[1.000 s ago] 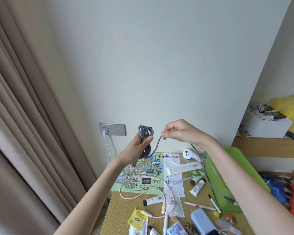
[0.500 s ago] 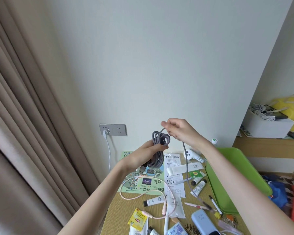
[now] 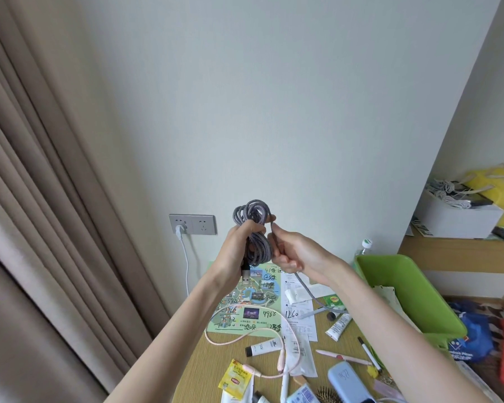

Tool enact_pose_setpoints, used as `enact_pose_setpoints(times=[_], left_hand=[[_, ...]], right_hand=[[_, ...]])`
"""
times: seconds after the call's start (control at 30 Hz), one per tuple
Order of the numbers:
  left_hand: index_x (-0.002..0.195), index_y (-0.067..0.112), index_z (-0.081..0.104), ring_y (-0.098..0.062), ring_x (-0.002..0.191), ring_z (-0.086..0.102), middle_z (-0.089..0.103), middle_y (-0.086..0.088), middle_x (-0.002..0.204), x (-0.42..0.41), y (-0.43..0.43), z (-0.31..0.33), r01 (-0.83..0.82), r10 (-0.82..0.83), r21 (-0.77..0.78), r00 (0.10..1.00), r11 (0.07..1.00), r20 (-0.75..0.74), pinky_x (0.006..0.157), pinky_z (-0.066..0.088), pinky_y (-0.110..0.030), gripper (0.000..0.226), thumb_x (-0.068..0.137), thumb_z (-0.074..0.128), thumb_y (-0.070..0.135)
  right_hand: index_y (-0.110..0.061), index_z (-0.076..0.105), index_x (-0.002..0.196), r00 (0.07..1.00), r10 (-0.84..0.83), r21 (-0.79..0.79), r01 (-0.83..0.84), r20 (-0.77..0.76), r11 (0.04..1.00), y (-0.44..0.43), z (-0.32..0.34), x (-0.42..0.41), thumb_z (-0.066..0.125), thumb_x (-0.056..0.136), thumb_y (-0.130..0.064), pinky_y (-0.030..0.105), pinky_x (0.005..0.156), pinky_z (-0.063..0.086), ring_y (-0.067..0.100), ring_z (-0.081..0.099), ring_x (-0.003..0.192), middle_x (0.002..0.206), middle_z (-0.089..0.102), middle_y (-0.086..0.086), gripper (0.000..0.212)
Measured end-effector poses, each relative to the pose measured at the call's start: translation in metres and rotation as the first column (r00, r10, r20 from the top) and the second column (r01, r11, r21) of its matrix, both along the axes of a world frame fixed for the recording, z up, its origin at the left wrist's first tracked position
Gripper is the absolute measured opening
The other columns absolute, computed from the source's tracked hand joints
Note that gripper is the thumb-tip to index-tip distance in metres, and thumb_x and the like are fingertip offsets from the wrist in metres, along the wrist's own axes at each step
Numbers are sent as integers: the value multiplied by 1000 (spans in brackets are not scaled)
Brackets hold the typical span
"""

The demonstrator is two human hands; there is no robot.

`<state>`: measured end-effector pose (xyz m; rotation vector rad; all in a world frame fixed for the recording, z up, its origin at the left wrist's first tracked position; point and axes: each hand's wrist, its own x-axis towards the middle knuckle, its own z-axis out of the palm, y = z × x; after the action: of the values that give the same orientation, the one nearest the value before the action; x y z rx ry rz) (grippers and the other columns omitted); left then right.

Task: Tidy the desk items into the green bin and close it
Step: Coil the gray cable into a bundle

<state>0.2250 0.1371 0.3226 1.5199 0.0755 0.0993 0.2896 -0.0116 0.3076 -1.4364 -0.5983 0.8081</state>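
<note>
A grey braided cable (image 3: pixel 252 216) is wound into a coil, raised above the desk. My left hand (image 3: pixel 239 245) grips the coil, with its USB plug hanging below the palm. My right hand (image 3: pixel 291 254) pinches the loose strand beside the coil; the tail runs down to the desk. The green bin (image 3: pixel 405 289) stands open on the desk's right side with papers inside. On the wooden desk (image 3: pixel 204 362) lie a pink cable (image 3: pixel 245 338), a park map (image 3: pixel 253 309), cream tubes (image 3: pixel 262 349), a tea sachet (image 3: pixel 234 379) and a blue case (image 3: pixel 348 381).
A wall socket (image 3: pixel 192 223) with a white plug and cord sits behind the desk. Curtains (image 3: pixel 41 228) hang on the left. A side shelf at right carries a white box (image 3: pixel 457 216) and a yellow bag. Blue and red bags (image 3: pixel 483 335) lie below it.
The coil has grown as my right hand wound more strand onto it. My right hand dropped from above the coil to beside it, and the loose tail got shorter.
</note>
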Motion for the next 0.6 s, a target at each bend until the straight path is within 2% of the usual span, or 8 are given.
enact_pose_setpoints(times=[0.07,0.17,0.27,0.33,0.4,0.47,0.53,0.6], left_hand=[[112,22,70,-30,71,43,62,-2,64,-1,0,2,67,-68,9,997,998,39,57,28,-41,51,70,52,44],[111,27,71,-33,79,47,67,-18,78,-1,0,4,120,-120,7,991,993,50,71,26,-48,47,71,51,42],[100,29,73,-29,72,41,66,-6,70,-1,1,3,71,-71,3,997,997,29,57,30,-36,41,69,51,45],[92,26,73,-26,66,38,59,-1,67,-1,2,2,20,-20,-44,1000,999,5,49,26,-29,35,70,52,44],[93,21,68,-22,62,40,54,0,69,1,3,1,-16,13,-143,1000,990,-22,49,25,-29,32,72,53,41],[93,16,62,-17,63,44,52,0,71,2,4,2,-24,22,-259,1000,966,-11,55,29,-32,27,77,53,35],[89,14,59,-15,65,50,53,1,74,3,6,5,-9,19,-352,999,936,26,63,33,-32,17,87,48,27],[86,14,57,-14,66,53,55,1,76,3,9,7,-1,21,-388,999,922,47,65,35,-31,18,93,44,24]], right_hand=[[-20,48,62,999,22,-15,-22,-25,1000,1,-1,2,34,96,-60,20,40,13,7,22,41,54,35,-4,54],[-19,45,59,999,54,-65,-55,-9,996,0,-1,4,41,90,-68,19,39,15,8,22,39,54,31,-2,58],[-15,42,58,997,69,-126,-63,46,990,-1,-1,4,44,84,-75,21,38,16,13,16,41,59,19,8,66],[-15,44,58,995,59,-156,-46,77,987,-2,0,3,46,83,-76,21,38,17,12,16,40,57,22,8,66],[-16,48,58,995,39,-143,-26,91,989,-4,0,3,52,84,-70,19,36,17,9,19,38,52,30,1,61],[-17,51,59,994,19,-124,-5,111,992,-8,1,3,55,87,-60,18,35,17,8,21,37,51,34,-2,52],[-19,55,62,989,14,-127,5,147,992,-11,3,2,54,91,-48,17,36,17,7,23,38,52,37,-3,42],[-18,60,68,985,31,-155,-4,172,988,-13,4,2,50,97,-38,16,37,18,6,24,39,54,39,-4,37]])
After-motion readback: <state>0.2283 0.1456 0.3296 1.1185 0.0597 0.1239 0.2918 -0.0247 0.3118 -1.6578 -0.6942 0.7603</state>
